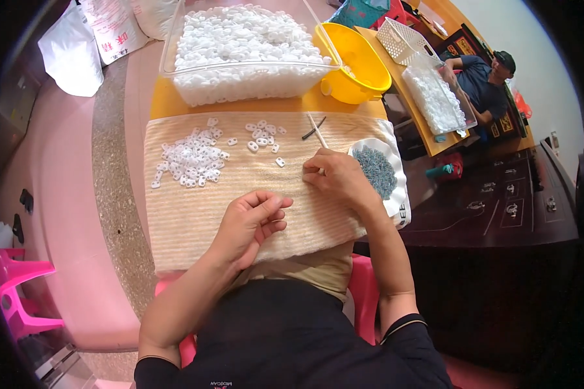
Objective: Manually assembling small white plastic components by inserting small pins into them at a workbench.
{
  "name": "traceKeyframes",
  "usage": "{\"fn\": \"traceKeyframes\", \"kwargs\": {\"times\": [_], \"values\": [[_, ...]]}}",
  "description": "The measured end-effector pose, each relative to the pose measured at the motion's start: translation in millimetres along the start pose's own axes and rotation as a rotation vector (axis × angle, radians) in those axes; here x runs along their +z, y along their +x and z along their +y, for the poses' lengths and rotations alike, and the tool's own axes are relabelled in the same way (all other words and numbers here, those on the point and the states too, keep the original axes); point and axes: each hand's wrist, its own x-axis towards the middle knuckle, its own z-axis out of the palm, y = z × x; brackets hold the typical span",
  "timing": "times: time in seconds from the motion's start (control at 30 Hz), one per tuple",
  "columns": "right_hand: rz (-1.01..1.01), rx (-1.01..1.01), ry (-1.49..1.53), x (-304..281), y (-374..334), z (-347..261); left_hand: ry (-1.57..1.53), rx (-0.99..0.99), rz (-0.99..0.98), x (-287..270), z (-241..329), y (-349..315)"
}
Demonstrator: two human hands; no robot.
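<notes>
My left hand [256,223] hovers over the near middle of a beige striped towel [194,227], thumb and fingers drawn together; anything between them is too small to make out. To its right, my right hand [340,175] rests on the towel with a thin white stick [317,131] jutting from its grip, fingertips bent down. A short dark rod [313,129] lies crosswise by the stick. Small white oval plastic pieces with two holes form a large pile [191,159] on the left and a small cluster [263,133]. Beside my right hand, a white scalloped dish [396,201] holds many tiny grey-blue pieces.
Beyond the towel stand a clear bin [253,68] heaped with white pieces and a yellow basin [360,91]. At far right, a person [477,78] sits by another clear tub [468,113]. White sacks [74,58] and a pink stool [23,275] are on the left.
</notes>
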Motion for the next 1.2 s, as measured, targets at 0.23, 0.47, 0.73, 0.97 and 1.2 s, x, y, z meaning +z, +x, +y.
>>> {"fn": "traceKeyframes", "kwargs": {"times": [0.23, 0.47, 0.73, 0.97, 1.2], "values": [[0.035, 0.021, -0.111, 13, -5, 0, 0.040, 0.015, -0.010, 1, -1, -2], [0.247, -0.115, 0.069, 19, -19, -3, 0.052, 0.056, 0.023, 2, -2, -2], [0.083, -0.037, 0.989, 19, -38, -45, 0.024, 0.041, -0.064, 5, -3, -3], [0.149, -0.088, 1.049, 26, -45, -48, 0.079, 0.018, -0.127, 6, -5, -6], [0.203, -0.067, 1.109, 34, -51, -54, 0.100, 0.000, -0.160, 8, -5, -8]]}}
